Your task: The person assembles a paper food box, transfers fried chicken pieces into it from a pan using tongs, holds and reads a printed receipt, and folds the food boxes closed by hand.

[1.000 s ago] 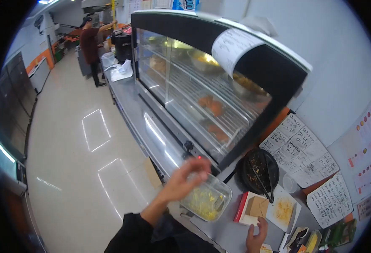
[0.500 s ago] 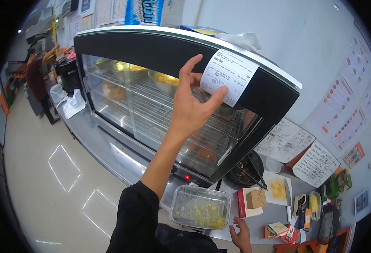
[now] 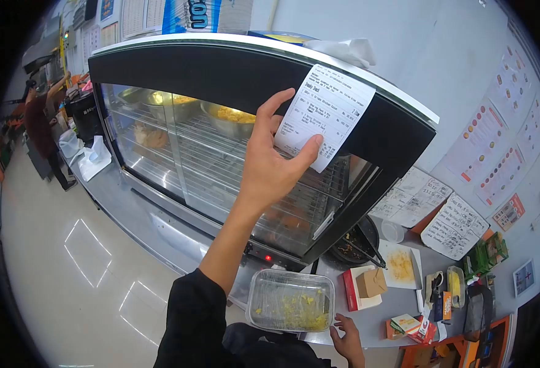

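A printed paper receipt [image 3: 331,110] hangs against the black top panel of a glass-fronted food display warmer [image 3: 221,67]. My left hand [image 3: 273,156] pinches the receipt's lower left part, with the thumb on its front and other fingers at its left edge. Low in the view, my right hand [image 3: 346,339] is beside a clear plastic container [image 3: 291,300], its fingers apart and holding nothing. Yellow food scraps cling to the container's bottom. Whether the right fingertips touch the container's rim, I cannot tell.
Metal bowls of yellow food [image 3: 233,122] sit inside the warmer. Right of it are a black pan [image 3: 359,242], a red-and-white box [image 3: 359,294], a stained white board [image 3: 402,267] and handwritten sheets [image 3: 454,227]. Another person [image 3: 40,122] stands far left.
The receipt's curled lower end has been drawn down and flattened, so more print shows. My left hand has shifted slightly left and down. My right hand stays near the container.
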Motion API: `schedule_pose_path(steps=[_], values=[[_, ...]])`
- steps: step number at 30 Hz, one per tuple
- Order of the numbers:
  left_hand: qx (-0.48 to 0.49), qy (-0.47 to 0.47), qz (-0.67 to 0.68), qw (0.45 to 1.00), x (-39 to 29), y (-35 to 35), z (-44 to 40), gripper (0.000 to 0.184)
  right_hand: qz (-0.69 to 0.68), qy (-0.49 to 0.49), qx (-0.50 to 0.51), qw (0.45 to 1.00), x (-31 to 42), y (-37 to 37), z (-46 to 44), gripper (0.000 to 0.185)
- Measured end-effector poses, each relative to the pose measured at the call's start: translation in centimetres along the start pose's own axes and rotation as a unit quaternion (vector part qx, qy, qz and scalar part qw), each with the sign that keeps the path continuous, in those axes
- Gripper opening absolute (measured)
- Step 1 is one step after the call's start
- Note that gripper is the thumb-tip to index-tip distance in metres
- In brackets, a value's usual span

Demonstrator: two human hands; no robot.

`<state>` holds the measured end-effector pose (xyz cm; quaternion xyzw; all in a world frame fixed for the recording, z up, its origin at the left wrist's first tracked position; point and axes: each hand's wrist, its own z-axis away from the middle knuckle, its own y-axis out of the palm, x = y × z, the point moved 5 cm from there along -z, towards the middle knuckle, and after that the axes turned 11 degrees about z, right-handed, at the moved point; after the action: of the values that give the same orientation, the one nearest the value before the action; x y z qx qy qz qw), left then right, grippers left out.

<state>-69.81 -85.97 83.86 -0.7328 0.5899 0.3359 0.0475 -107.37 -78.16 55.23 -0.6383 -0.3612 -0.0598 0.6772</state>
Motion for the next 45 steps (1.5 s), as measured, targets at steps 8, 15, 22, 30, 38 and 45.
schedule_pose_path(steps=[8, 15, 22, 30, 38, 45], values=[[0.001, -0.009, 0.01, 1.0, 0.2, 0.4, 0.2, 0.068, 0.003, 0.002, 0.002, 1.0, -0.1, -0.2, 0.2, 0.044], [0.0, -0.002, 0.001, 1.0, 0.1, 0.4, 0.0, 0.068, -0.001, 0.0, -0.002, 1.0, 0.1, -0.1, 0.7, 0.044], [0.004, 0.005, 0.002, 1.0, 0.1, 0.4, 0.0, 0.069, 0.002, 0.009, 0.002, 1.0, 0.1, 0.2, 0.7, 0.042], [0.014, 0.005, 0.01, 1.0, 0.0, 0.7, -0.1, 0.07, 0.012, 0.021, 0.013, 1.0, 0.1, 0.4, 1.0, 0.043], [0.012, 0.002, 0.007, 1.0, -0.1, 0.6, -0.1, 0.071, 0.011, 0.021, 0.019, 1.0, -0.5, 0.7, 1.1, 0.043], [0.012, -0.004, -0.004, 1.0, 0.0, 0.6, -0.1, 0.071, 0.014, 0.028, 0.021, 0.999, -0.8, 0.8, 1.2, 0.043]])
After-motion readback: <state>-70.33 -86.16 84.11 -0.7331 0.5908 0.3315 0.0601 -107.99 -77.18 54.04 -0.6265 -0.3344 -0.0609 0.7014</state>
